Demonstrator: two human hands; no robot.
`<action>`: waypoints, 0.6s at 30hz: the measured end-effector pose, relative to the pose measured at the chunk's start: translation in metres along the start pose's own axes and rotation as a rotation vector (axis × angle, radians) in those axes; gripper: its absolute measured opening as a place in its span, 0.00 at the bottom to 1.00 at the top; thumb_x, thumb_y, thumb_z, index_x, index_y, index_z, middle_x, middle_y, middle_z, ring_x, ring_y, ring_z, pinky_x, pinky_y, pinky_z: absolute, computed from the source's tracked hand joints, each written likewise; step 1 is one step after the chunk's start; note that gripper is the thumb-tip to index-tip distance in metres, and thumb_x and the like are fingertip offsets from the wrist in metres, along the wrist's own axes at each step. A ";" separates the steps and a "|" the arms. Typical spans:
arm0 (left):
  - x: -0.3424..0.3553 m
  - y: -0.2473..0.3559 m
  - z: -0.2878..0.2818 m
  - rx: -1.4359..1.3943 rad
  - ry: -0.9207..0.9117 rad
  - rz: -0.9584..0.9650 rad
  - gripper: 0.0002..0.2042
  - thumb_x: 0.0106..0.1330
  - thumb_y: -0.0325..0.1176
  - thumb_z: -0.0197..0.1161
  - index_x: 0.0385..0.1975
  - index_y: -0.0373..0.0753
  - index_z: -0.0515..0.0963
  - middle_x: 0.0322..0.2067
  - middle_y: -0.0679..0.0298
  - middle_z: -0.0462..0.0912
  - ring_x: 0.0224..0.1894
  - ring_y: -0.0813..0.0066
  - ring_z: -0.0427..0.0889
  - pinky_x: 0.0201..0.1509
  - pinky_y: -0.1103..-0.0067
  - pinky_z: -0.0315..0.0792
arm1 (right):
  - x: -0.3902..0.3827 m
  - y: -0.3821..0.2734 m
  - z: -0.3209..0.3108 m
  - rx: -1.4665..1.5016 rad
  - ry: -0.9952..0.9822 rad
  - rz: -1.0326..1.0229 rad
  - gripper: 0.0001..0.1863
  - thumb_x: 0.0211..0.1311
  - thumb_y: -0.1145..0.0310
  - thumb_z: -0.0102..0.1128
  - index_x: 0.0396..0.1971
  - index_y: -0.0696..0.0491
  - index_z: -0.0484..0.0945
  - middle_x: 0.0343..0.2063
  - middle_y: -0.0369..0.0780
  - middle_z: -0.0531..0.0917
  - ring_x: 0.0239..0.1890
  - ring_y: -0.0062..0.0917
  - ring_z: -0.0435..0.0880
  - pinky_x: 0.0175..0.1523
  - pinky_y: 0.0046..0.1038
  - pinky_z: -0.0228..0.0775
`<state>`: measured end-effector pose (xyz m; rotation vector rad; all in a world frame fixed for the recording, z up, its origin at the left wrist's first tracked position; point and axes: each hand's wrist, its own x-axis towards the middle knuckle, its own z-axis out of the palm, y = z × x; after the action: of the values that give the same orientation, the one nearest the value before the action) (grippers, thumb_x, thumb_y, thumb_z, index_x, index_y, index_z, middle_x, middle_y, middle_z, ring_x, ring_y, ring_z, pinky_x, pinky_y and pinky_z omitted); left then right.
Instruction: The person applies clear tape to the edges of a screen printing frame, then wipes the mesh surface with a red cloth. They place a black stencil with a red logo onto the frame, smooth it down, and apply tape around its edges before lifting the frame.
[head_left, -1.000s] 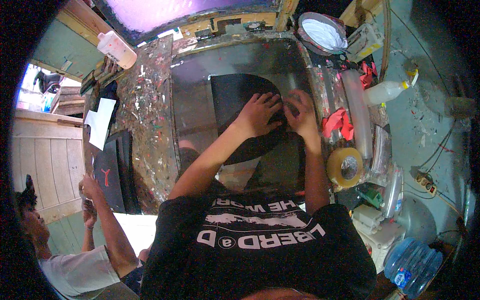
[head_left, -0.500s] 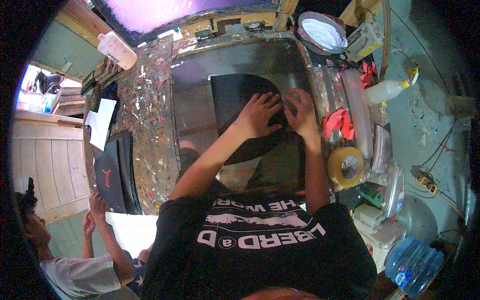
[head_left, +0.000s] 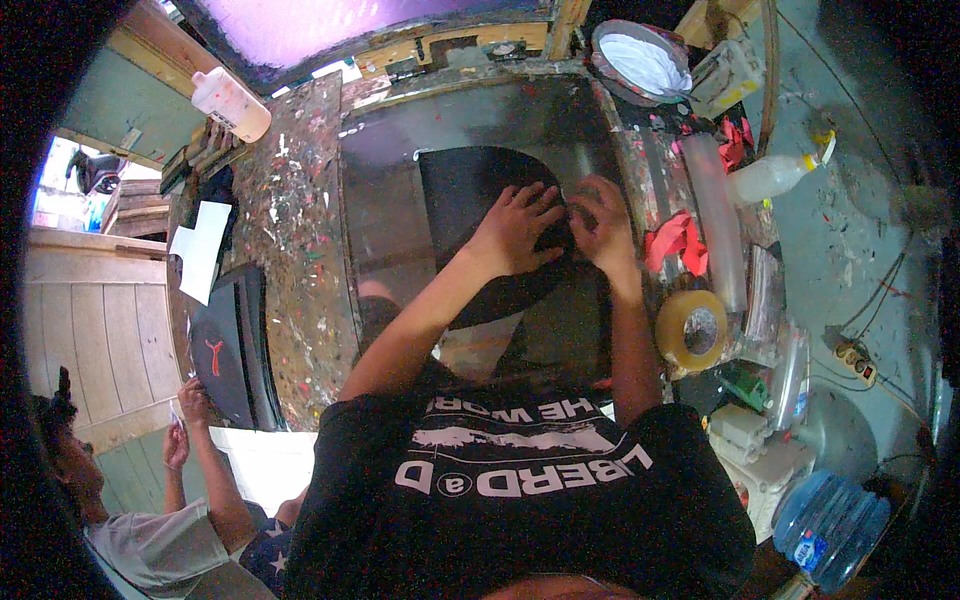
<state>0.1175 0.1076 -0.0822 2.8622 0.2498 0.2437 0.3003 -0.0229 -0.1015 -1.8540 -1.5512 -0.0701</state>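
A black fabric piece (head_left: 470,190) with a rounded top lies flat on a shiny metal plate (head_left: 400,150) set in a paint-spattered workbench (head_left: 295,230). My left hand (head_left: 515,230) lies spread on the right part of the fabric, fingers apart and pressing down. My right hand (head_left: 600,225) sits just beside it at the fabric's right edge, fingers curled onto the edge; what they pinch is hidden.
Right of the plate: red scraps (head_left: 675,240), a clear tube (head_left: 715,220), a tape roll (head_left: 692,328), a squeeze bottle (head_left: 775,175), a bowl of white paste (head_left: 640,60). A water jug (head_left: 830,525) stands lower right. Another person (head_left: 150,530) sits lower left beside black pieces (head_left: 225,350).
My hands stay on the black fabric with almost no shift. The person at lower left has lowered a hand, and the black pieces beside the bench look shifted.
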 end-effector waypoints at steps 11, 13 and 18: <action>-0.003 0.002 -0.005 -0.005 -0.057 -0.007 0.44 0.59 0.67 0.63 0.70 0.44 0.67 0.75 0.53 0.61 0.77 0.50 0.56 0.78 0.51 0.50 | -0.003 -0.009 -0.002 0.024 0.014 0.004 0.20 0.54 0.67 0.68 0.49 0.49 0.85 0.57 0.45 0.80 0.65 0.48 0.73 0.69 0.46 0.68; -0.002 0.002 -0.006 0.004 -0.061 -0.010 0.45 0.57 0.68 0.64 0.70 0.44 0.67 0.75 0.53 0.61 0.77 0.50 0.55 0.78 0.51 0.50 | -0.002 -0.015 -0.007 0.026 -0.002 0.018 0.20 0.54 0.68 0.68 0.49 0.49 0.84 0.57 0.44 0.80 0.66 0.48 0.73 0.70 0.46 0.67; 0.000 0.006 -0.010 0.010 -0.070 -0.003 0.47 0.55 0.69 0.65 0.70 0.43 0.68 0.75 0.53 0.61 0.77 0.49 0.56 0.78 0.50 0.49 | -0.024 -0.014 -0.006 0.034 0.037 0.028 0.20 0.56 0.68 0.67 0.51 0.50 0.83 0.59 0.45 0.78 0.67 0.50 0.70 0.72 0.47 0.64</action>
<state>0.1165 0.1046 -0.0712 2.8732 0.2429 0.1415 0.2833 -0.0457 -0.1011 -1.8372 -1.4917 -0.0643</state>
